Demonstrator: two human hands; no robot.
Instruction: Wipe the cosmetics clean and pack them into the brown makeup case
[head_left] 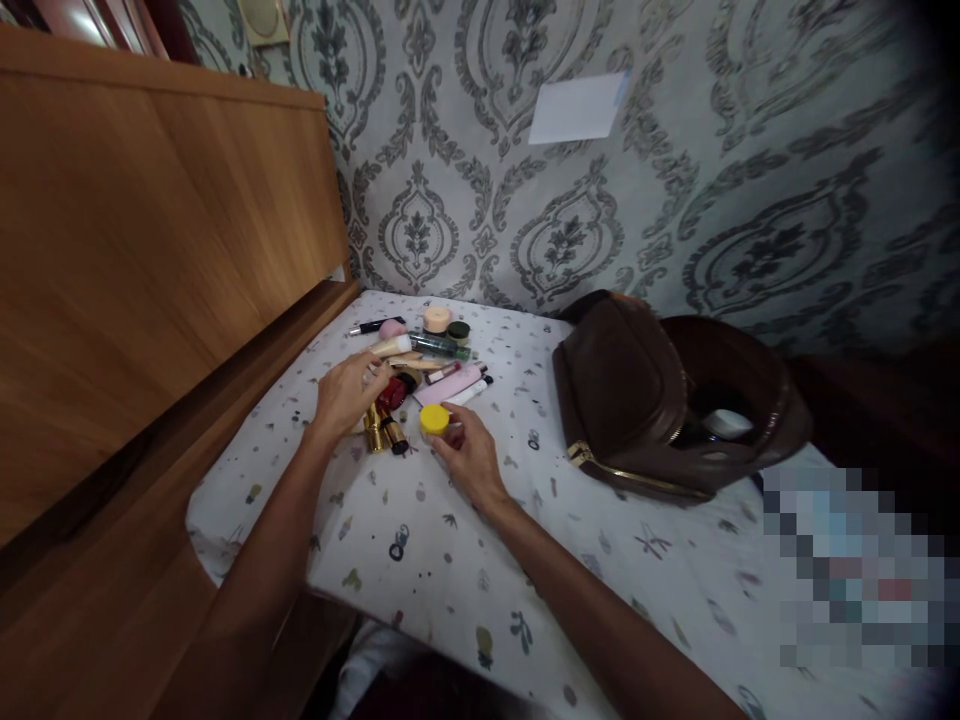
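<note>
Between the thumb and fingers of my right hand (471, 455) is a small round jar with a yellow lid (434, 419), close to the table at the near side of a pile of cosmetics. My left hand (349, 395) is at the pile's left side with its fingers curled; what they hold, if anything, I cannot make out. Beside its fingertips lie a dark red item (393, 392) and gold-and-black tubes (384, 432). Just beyond are a cream-coloured tube (391, 346), a pink tube (454, 384) and a dark green transparent bottle (439, 346).
A peach round jar (436, 319), a dark green-lidded jar (458, 331) and a pink sponge-like piece (391, 328) sit at the back. An unzipped brown leather bag (622, 400) stands at the right. A wooden cabinet (165, 240) borders the patterned tabletop (450, 560) on the left.
</note>
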